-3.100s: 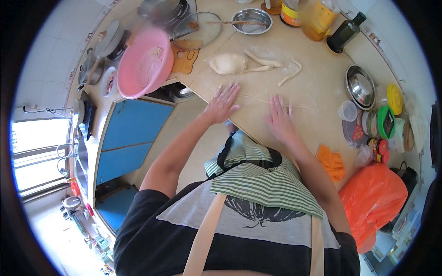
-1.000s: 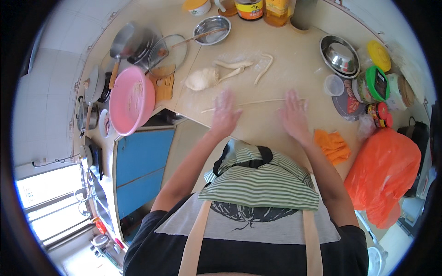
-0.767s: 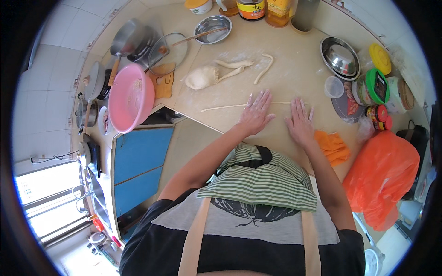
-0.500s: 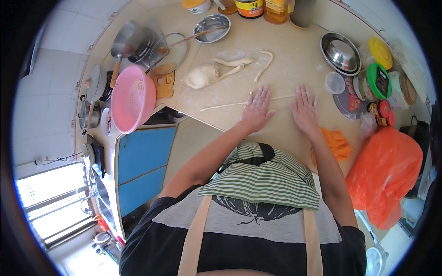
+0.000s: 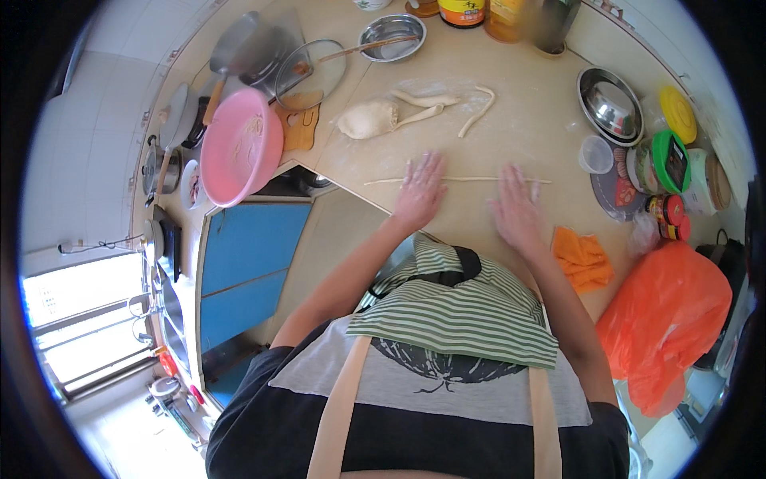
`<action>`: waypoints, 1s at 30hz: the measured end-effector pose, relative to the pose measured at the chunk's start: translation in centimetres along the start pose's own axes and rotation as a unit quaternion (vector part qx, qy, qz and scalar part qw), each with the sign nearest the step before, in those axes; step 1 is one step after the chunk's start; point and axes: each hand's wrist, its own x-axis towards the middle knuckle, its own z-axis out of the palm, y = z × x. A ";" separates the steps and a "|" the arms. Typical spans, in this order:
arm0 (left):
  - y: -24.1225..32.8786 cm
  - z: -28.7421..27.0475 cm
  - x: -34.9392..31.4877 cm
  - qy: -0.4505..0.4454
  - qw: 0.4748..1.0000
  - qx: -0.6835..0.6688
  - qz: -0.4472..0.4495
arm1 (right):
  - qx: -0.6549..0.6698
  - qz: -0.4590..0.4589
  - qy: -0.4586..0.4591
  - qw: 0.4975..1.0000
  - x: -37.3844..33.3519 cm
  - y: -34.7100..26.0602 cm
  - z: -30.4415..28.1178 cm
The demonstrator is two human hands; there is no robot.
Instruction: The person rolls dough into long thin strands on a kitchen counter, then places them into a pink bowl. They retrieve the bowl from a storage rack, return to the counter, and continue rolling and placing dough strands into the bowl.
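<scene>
A thin dough rope lies from left to right across the countertop in front of me. My left hand rests on it left of its middle, with the palm down and fingers stretched out. Toward its right end, my right hand lies flat on the same rope with its fingers spread, slightly blurred. Both sets of fingers look floury. Beyond my hands sits a pale dough lump, with thick dough strips reaching right from it. A separate bent dough strip lies farther right.
To the left stand a pink basin, a wooden board and a glass lid. A metal bowl with a stick is at the back. Right are steel bowls, jars, an orange cloth and a red bag.
My hands have moved apart along the dough rope, the left one leftward, while the right has drawn nearer to me. The rope lies straighter across and looks longer. The whole view has shifted slightly.
</scene>
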 end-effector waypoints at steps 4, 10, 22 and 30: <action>1.4 0.8 0.7 0.000 0.995 0.006 0.095 | 0.043 -0.080 -0.001 0.996 2.7 -3.7 0.2; 1.1 0.2 -1.3 -0.037 0.991 -0.033 0.126 | -0.014 -0.038 -0.118 0.992 0.4 -3.7 0.4; -2.1 -1.1 0.0 -0.062 0.989 -0.036 0.132 | -0.021 -0.021 -0.077 0.997 0.9 -3.8 0.2; -3.0 -1.6 1.9 -0.067 0.990 -0.017 0.122 | 0.004 0.001 -0.011 1.000 2.6 -2.2 1.0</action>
